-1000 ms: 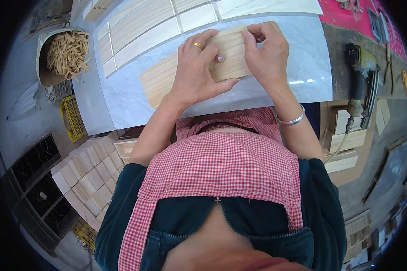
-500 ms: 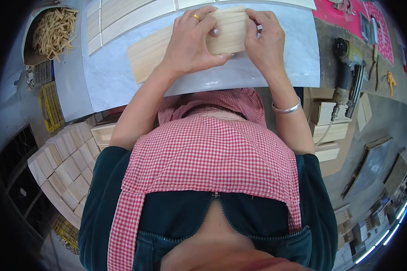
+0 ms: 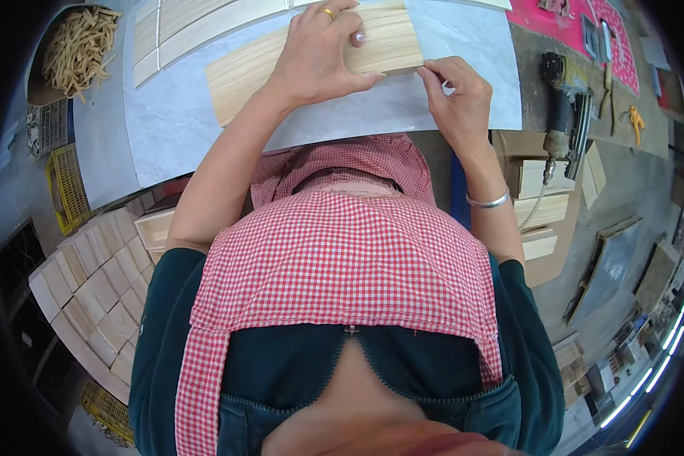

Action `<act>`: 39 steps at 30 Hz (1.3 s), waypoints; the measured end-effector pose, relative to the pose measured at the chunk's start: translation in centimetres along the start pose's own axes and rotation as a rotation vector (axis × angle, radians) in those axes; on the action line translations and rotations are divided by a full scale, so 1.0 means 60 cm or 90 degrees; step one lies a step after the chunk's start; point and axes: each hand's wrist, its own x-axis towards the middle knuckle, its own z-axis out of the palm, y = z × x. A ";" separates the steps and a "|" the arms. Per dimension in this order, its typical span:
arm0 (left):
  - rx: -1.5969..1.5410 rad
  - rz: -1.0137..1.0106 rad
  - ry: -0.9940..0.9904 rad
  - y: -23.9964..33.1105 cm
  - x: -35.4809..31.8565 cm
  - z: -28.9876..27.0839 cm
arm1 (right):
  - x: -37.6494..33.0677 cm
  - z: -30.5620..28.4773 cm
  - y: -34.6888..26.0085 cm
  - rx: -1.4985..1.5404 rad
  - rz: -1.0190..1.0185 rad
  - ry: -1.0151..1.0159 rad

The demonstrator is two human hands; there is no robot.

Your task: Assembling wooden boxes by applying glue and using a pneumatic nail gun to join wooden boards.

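Note:
A long pale wooden board [image 3: 391,42] lies slantwise on the marbled blue-white tabletop [image 3: 471,99]. My left hand [image 3: 315,61], with a gold ring, spans the middle of the board. Its thumb lies along the near edge and its fingers curl over the top face. At the board's right end, the thumb and index finger of my right hand [image 3: 463,99] pinch at the near corner. Whether anything small sits between those fingertips is too fine to make out.
More pale boards [image 3: 220,19] lie at the far side of the table. A bin of wooden strips [image 3: 80,53] stands far left, and stacked wooden blocks [image 3: 91,289] stand below. On the right bench rests a nail gun [image 3: 562,106] with a hose, near orange-handled pliers [image 3: 636,121].
My right hand has slid from the board's right edge down to its near right corner, baring that end. My left hand keeps its hold. The whole view has shifted slightly.

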 end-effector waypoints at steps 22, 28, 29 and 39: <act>-0.002 -0.031 -0.067 0.016 0.008 -0.043 | 0.019 -0.148 0.131 -0.372 0.007 0.125; 0.020 -0.154 -0.257 0.058 0.046 -0.051 | -0.011 -0.241 0.248 -0.607 0.270 0.063; 0.012 -0.158 -0.269 0.055 0.051 -0.045 | -0.005 -0.243 0.250 -0.588 0.303 0.056; -0.062 -0.183 -0.233 0.038 0.042 -0.014 | 0.059 -0.299 0.231 -0.527 0.490 -0.059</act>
